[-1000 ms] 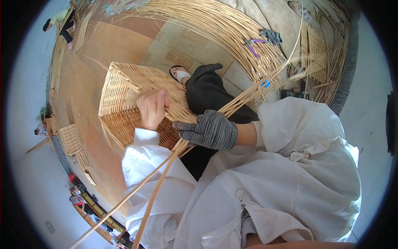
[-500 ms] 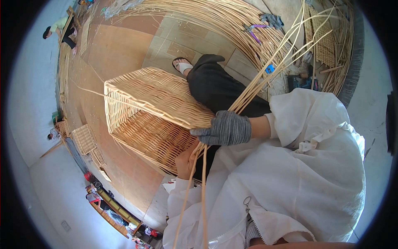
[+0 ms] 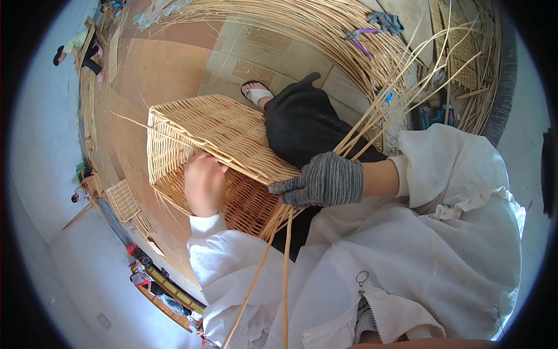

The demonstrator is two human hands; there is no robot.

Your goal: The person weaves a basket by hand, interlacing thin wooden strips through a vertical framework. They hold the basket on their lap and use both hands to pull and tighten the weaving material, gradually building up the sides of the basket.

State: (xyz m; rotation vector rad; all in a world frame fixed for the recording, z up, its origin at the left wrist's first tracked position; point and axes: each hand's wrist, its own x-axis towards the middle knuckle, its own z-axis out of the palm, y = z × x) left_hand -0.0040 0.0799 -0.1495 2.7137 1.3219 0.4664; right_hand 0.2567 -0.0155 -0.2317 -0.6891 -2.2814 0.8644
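A woven wicker basket (image 3: pixel 218 125) lies on its side, its opening toward me and partly over my black-clad leg. My right hand (image 3: pixel 331 180), in a grey knitted glove, closes on the basket's near corner at the rim. Long loose wicker rods (image 3: pixel 372 122) fan out past this glove to the upper right, and a couple of rod ends (image 3: pixel 286 262) hang below it. Bare and blurred, my left hand (image 3: pixel 204 185) is at the basket's opening, close to the upper rim. Its fingers are smeared and partly hidden, so their grip does not show.
A thick bundle of rods (image 3: pixel 325 43) curves across the floor beyond my foot. Purple-handled cutters (image 3: pixel 361 41) and a grey glove (image 3: pixel 386 23) lie on it. A power drill (image 3: pixel 427 116) sits at the right. Woven panels (image 3: pixel 123 199) lie at the left; other people work farther off.
My left hand has moved left and up from below the right glove to the basket's upper rim. The gloved right hand has shifted slightly right, still at the basket's corner.
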